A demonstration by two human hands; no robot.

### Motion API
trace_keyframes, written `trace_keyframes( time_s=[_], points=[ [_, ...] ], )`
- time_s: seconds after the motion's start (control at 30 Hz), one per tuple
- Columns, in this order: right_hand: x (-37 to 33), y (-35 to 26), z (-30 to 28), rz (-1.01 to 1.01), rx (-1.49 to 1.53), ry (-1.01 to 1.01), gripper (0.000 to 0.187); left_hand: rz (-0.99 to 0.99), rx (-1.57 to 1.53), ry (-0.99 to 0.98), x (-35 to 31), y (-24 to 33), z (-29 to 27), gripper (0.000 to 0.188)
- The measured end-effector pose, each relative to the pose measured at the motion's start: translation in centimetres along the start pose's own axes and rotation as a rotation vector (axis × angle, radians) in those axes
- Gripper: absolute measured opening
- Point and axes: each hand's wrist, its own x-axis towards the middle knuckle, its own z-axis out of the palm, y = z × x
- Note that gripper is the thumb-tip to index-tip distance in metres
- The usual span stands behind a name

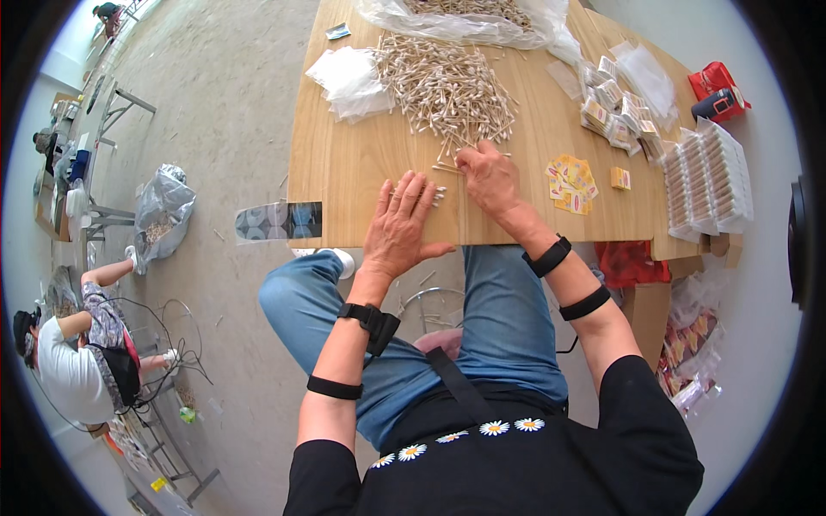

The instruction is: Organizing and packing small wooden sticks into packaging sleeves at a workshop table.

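Observation:
A heap of cotton swabs [443,86] with wooden sticks and white tips spreads over the far middle of the wooden table [344,172]. My left hand [397,222] lies flat near the front edge, fingers stretched out over a few swabs [440,196] whose white tips poke out past the fingers. At the heap's near end my right hand [492,182] is closed in a pinch on cotton swabs; its fingers hide how many. A couple of loose swabs lie between the two hands.
Clear plastic bags [348,84] lie left of the heap. To the right are yellow cards [570,183], a small yellow box [620,178], bagged packs [615,107] and stacked rows of swabs [707,181]. A large plastic sheet [482,33] lies behind. Another person [82,370] works at far left.

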Motion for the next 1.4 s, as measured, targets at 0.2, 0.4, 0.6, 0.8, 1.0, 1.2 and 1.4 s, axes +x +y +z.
trace_keyframes(
  time_s=[0.2,0.4,0.6,0.8,1.0,1.2,1.4],
  points=[
    [-1.4,-0.5,0.1,0.022,-0.014,0.174,0.009,-0.006,-0.011,-0.001,0.0,0.1,-0.1,0.108],
    [-1.3,-1.1,0.8,-0.004,0.020,0.079,0.010,-0.014,-0.019,-0.010,0.0,0.1,-0.1,0.109],
    [-0.7,-3.0,2.4,-0.120,0.064,0.052,0.009,0.000,-0.027,-0.010,0.1,0.1,-0.1,0.111],
    [2.5,-4.0,1.0,0.152,-0.061,0.111,0.009,-0.021,-0.040,-0.028,-0.1,0.0,0.0,0.112],
    [1.5,-1.2,1.8,0.119,-0.148,0.092,0.010,-0.012,-0.044,-0.007,-0.1,0.0,0.2,0.112],
    [1.1,0.3,-0.1,0.130,-0.056,0.114,0.007,-0.016,-0.038,-0.005,-0.1,0.0,0.1,0.111],
    [0.9,-0.7,-0.6,0.020,-0.014,0.063,0.007,-0.019,-0.038,-0.007,-0.2,0.0,0.0,0.111]
  ],
)
